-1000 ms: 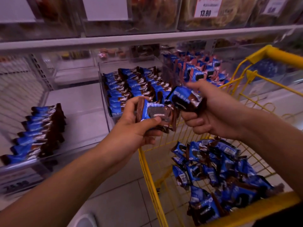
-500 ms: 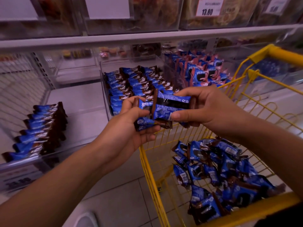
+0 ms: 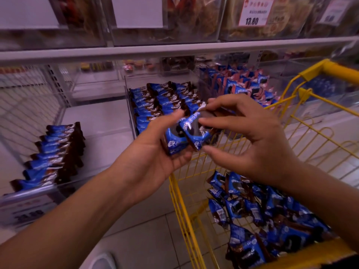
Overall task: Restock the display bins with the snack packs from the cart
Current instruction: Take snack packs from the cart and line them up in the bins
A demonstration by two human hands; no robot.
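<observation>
While the shelf runs across the whole view, its clear bins sit in a row beneath it: the left bin holds one short row of packs standing on edge, the middle bin is nearly full of neat rows, and a third bin beyond it holds loosely heaped packs. To the right, the yellow cart has a loose pile of snack packs at its bottom. Above the cart's near corner, the left hand cups a small stack of packs in curled fingers, while the right hand pinches the top pack between thumb and fingertips, apparently squaring it against the stack. My judgement is that the stack is the weak point: the wrappers look glossy and slick, the top pack sits tilted, and only fingertips hold it, so a loosened pinch could let it slide off. Over the cart's rim, it could drop into the cart or onto the floor.
</observation>
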